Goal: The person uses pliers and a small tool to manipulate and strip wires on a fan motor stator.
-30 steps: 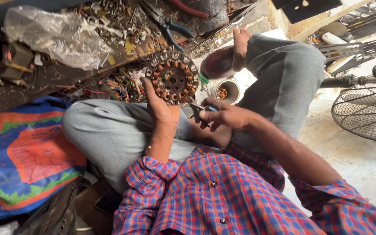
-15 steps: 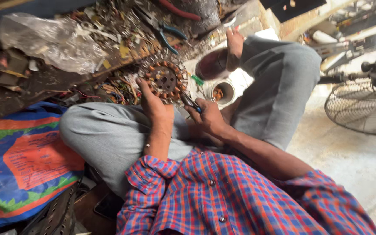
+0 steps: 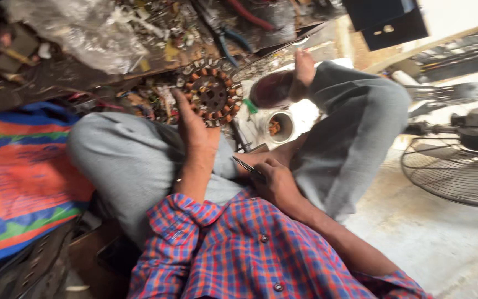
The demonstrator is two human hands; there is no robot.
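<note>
Stator: round copper-wound fan motor stator [image 3: 212, 94], propped upright over the cluttered workbench [image 3: 84, 77], windings turned toward the worker.
Left hand [image 3: 195, 130]: fingers closed round its rim, steadying it.
Right hand [image 3: 275, 182]: closed on slim dark-handled pliers [image 3: 248, 167], parked by the lap.
Nearby: wire fan guard [image 3: 455, 177] on the floor.

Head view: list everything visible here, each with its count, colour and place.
Round wound motor stator: one, copper-brown coils on a dark core, upper centre, held up by the left hand.
Slim dark metal tool: one, centre, in the right hand.
Small white cup: one, on the floor between the legs.
Blue-handled pliers: one, top centre amid scrap.
Clear plastic bag: one, top left.
Woven sack: one, blue, orange and green, left.
Wire fan guard: one, grey, right.
Left hand: grips the stator's edge.
Right hand: closed on the tool.
</note>
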